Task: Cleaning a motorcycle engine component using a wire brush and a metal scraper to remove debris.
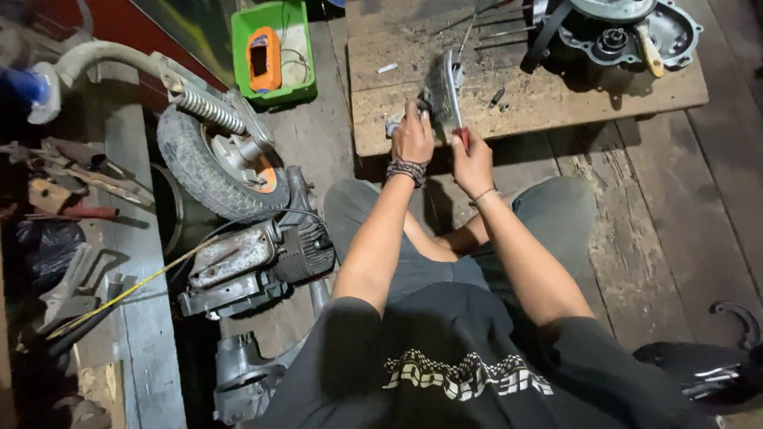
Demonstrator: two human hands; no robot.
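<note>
1. Left hand [412,137] has its grip closed around a small metal part [395,124], pinning it on the wooden worktop [556,99].
2. Right hand [472,163] is wrapped tight on a wire brush [447,87], bristles beside the part.
3. Looks like mid-scrub; next stroke wants steady pressure on the part.

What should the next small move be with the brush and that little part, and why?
Probably another short stroke of the wire brush across the small metal part. The right hand grips the brush's red handle; the left hand holds the part beside the bristles, over the wooden board. Whether brush and part touch cannot be told.
</note>
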